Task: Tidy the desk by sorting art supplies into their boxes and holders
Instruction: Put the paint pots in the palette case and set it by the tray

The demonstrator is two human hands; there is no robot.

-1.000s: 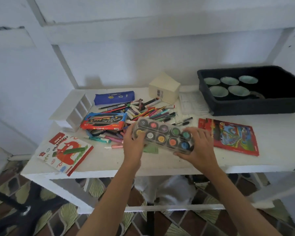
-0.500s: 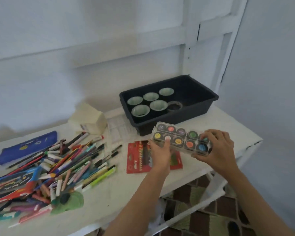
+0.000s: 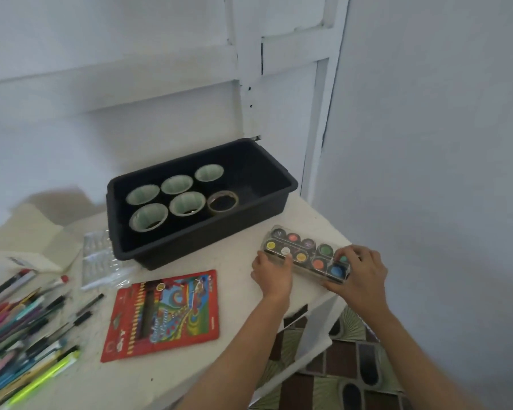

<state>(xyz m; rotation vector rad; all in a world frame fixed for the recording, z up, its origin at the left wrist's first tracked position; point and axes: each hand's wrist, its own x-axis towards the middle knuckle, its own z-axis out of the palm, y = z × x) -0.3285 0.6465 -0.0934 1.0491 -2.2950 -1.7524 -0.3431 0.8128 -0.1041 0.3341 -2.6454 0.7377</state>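
head view: looks down on the right corner of the worktop (image 3: 243, 291).
paint set (image 3: 307, 255): a clear case of round colour pots, low over the worktop's right corner, just right of the black tray (image 3: 202, 242) and close to the edge. i cannot tell if it rests fully.
left grip (image 3: 271, 275): fingers curled round the set's near-left end, holding it.
right grip (image 3: 359, 276): fingers curled over the set's right end, holding it too.
change: half a second ago the set was carried in the air over the red pencil box (image 3: 163, 315); now it has come down beside the tray, both grips still on it.
meaning: probably the set-down; the paints look nearly parked and only the release is left.
still loose: the pens (image 3: 21, 321) piled at the left and the red pencil box.
risk: so near the edge, a careless release could tip the set off.
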